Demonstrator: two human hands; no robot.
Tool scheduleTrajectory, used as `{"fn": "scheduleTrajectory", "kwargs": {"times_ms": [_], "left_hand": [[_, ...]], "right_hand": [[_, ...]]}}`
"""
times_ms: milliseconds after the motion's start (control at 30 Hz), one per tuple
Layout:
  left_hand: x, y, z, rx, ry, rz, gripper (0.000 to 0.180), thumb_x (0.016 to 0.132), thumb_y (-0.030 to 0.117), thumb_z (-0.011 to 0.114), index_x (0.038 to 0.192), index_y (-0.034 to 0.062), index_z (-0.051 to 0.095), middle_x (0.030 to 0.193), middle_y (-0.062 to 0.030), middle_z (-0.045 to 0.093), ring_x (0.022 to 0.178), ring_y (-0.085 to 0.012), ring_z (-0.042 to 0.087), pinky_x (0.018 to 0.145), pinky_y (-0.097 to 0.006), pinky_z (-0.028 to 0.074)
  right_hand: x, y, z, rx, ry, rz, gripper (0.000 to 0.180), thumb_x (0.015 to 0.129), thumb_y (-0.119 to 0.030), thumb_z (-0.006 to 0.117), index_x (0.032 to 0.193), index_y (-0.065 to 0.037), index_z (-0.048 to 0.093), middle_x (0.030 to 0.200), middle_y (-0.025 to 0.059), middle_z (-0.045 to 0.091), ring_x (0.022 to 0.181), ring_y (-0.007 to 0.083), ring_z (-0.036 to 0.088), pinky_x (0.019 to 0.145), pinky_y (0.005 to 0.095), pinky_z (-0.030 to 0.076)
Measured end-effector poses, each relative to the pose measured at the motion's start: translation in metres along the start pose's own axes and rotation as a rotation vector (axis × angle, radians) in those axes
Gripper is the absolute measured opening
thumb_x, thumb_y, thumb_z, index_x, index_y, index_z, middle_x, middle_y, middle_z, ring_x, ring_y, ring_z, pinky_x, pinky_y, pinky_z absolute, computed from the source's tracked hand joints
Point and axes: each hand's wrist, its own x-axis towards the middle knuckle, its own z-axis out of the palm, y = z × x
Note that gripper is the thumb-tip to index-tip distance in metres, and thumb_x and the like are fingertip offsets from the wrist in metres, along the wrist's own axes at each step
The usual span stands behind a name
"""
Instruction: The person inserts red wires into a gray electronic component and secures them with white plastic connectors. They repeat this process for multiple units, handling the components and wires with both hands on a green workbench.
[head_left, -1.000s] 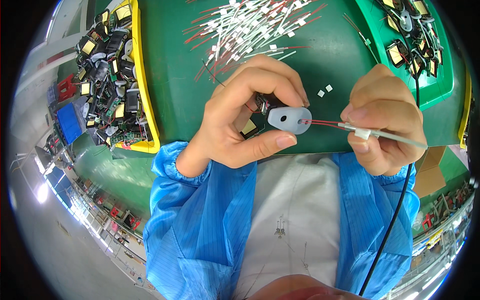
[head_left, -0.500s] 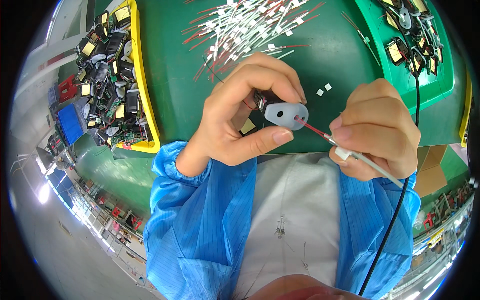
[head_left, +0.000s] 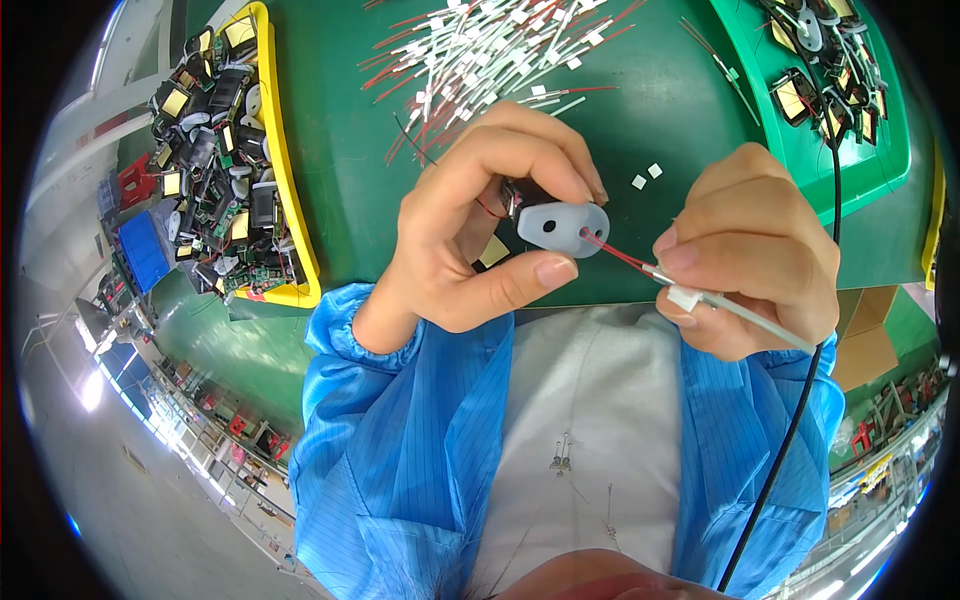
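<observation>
My left hand [head_left: 480,220] is closed round a small electronic assembly with a pale grey oval plastic cap [head_left: 562,228], which has holes in its face. Part of its circuit board shows between my fingers; the rest is hidden by the hand. My right hand [head_left: 755,255] pinches a white-sleeved probe [head_left: 750,318] with a small white tag [head_left: 684,297] on it. From its tip, two thin red wires [head_left: 622,254] run into a hole of the grey cap. A yellow pad [head_left: 493,251] shows below the left palm.
A heap of similar white-sleeved probes [head_left: 490,60] lies at the back of the green table [head_left: 340,180]. Yellow bin [head_left: 290,200] at left and green tray [head_left: 745,60] at right hold electronic assemblies. Two white squares [head_left: 638,182] lie mid-table. A black cable [head_left: 790,430] hangs at right.
My left hand and the grey cap have shifted slightly left. The red wires still enter the cap's hole, and my right hand keeps its pinch on the probe.
</observation>
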Motion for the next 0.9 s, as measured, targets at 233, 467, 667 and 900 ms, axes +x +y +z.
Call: {"fn": "scheduleTrajectory", "kwargs": {"times_ms": [233, 467, 667, 900], "left_hand": [[-0.001, -0.003, 0.001, -0.030, 0.031, 0.023, 0.038, 0.072, 0.025, 0.068, 0.095, 0.0029, 0.047, 0.094, -0.0148, 0.047, 0.083, -0.0266, 0.053, 0.073, -0.037, 0.045], [0.001, -0.009, -0.002, -0.122, 0.024, 0.119, 0.037, 0.073, 0.009, 0.067, 0.103, -0.0037, 0.049, 0.099, -0.0180, 0.050, 0.085, -0.0224, 0.056, 0.070, -0.029, 0.046], [0.002, -0.011, -0.006, -0.074, -0.009, 0.160, 0.037, 0.073, 0.009, 0.067, 0.103, -0.0035, 0.049, 0.100, -0.0180, 0.050, 0.086, -0.0224, 0.055, 0.070, -0.029, 0.046], [0.002, -0.011, -0.004, -0.089, -0.018, 0.156, 0.037, 0.073, 0.008, 0.067, 0.103, -0.0038, 0.049, 0.099, -0.0183, 0.050, 0.085, -0.0224, 0.056, 0.069, -0.029, 0.046]], "right_hand": [[-0.002, 0.000, 0.003, 0.010, 0.035, 0.012, 0.022, 0.074, -0.014, 0.070, 0.087, -0.001, 0.059, 0.076, 0.0104, 0.056, 0.058, 0.0180, 0.050, 0.047, 0.0271, 0.036], [-0.002, 0.003, 0.004, -0.009, 0.050, -0.043, 0.022, 0.073, -0.012, 0.070, 0.087, 0.000, 0.058, 0.076, 0.0110, 0.056, 0.057, 0.0182, 0.051, 0.047, 0.0274, 0.037], [-0.003, 0.006, 0.004, -0.023, 0.046, -0.067, 0.023, 0.072, -0.011, 0.071, 0.087, 0.000, 0.058, 0.077, 0.0117, 0.056, 0.057, 0.0186, 0.051, 0.047, 0.0278, 0.037], [-0.002, 0.004, 0.001, -0.027, 0.032, -0.061, 0.023, 0.071, -0.012, 0.071, 0.086, 0.000, 0.058, 0.077, 0.0116, 0.056, 0.058, 0.0188, 0.052, 0.047, 0.0278, 0.037]]}}
